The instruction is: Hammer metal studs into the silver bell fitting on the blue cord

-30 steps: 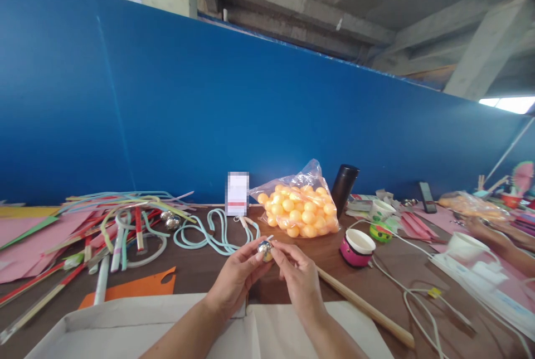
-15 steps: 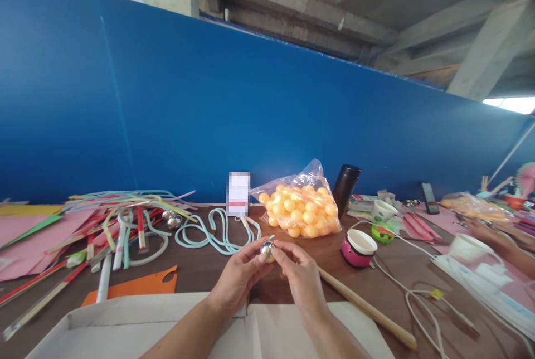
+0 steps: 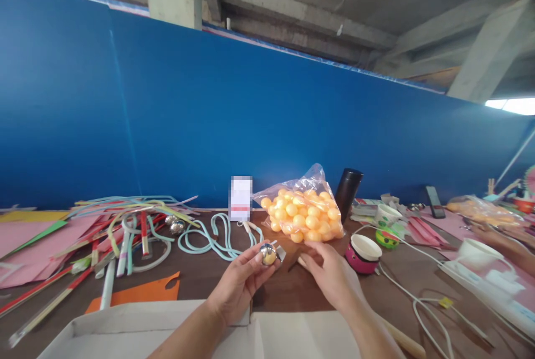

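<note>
A shiny silver ball (image 3: 268,255) is pinched in the fingers of my left hand (image 3: 240,278), above the table. A small pale tab, perhaps foil or tape, sticks out at the ball's right side; I cannot make out what it is. My right hand (image 3: 332,275) is apart from the ball, low over the table, its thumb and fingers curved and spaced apart with nothing visible between them. Beneath that hand and forearm runs a wooden stick (image 3: 403,338), mostly covered, so contact with it cannot be seen.
Behind the hands lies a clear bag of orange balls (image 3: 307,217) beside a black bottle (image 3: 349,192). A pink cup (image 3: 360,261) and white cables (image 3: 412,292) are at right. Pale blue cord (image 3: 209,250), orange sheet (image 3: 137,292) and tangled strips lie left. A co-worker's hand (image 3: 485,232) is far right.
My right hand has let go of the silver ball and moved right, over the wooden stick. The ball stays in my left hand. The view has shifted slightly.
</note>
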`<state>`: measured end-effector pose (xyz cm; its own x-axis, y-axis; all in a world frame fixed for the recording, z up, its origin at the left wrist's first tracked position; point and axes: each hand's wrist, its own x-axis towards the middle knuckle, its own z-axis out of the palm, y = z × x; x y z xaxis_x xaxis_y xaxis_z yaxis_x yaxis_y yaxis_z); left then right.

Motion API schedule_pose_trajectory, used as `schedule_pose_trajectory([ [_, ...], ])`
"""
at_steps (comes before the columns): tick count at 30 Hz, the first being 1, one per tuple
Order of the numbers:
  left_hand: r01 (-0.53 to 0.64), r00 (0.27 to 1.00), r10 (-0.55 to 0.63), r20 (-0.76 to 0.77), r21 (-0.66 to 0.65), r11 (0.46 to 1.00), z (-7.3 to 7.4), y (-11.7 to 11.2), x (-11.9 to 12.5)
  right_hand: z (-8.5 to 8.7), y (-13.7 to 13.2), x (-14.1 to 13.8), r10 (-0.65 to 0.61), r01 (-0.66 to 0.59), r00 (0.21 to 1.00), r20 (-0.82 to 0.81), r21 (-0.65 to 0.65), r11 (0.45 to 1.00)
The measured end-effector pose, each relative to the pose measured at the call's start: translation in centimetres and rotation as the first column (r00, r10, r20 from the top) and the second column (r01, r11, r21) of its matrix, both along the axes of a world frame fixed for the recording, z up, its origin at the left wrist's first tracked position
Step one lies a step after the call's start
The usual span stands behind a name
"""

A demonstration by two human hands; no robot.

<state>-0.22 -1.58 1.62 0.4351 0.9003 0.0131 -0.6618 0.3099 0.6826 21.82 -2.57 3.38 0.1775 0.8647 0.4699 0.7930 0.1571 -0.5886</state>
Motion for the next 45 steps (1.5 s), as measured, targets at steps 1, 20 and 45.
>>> schedule_pose_trajectory([
  [1,-0.012,1.0,0.012,0.007,-0.014,1.0,-0.1,0.1,0.0,-0.2,0.1,1.0,-0.032,0.046,0.993,0.11,-0.126,0.991],
  [20,-0.154,0.988,0.154,0.006,-0.048,0.987,0.0,0.8,-0.5,-0.6,0.7,2.4,-0.023,0.034,0.99,0.141,-0.077,0.996],
  [45,-0.219,0.975,0.218,-0.049,-0.007,0.976,-0.4,0.8,0.1,0.1,-1.9,-2.8,0.278,-0.332,0.937,0.21,0.293,0.897],
])
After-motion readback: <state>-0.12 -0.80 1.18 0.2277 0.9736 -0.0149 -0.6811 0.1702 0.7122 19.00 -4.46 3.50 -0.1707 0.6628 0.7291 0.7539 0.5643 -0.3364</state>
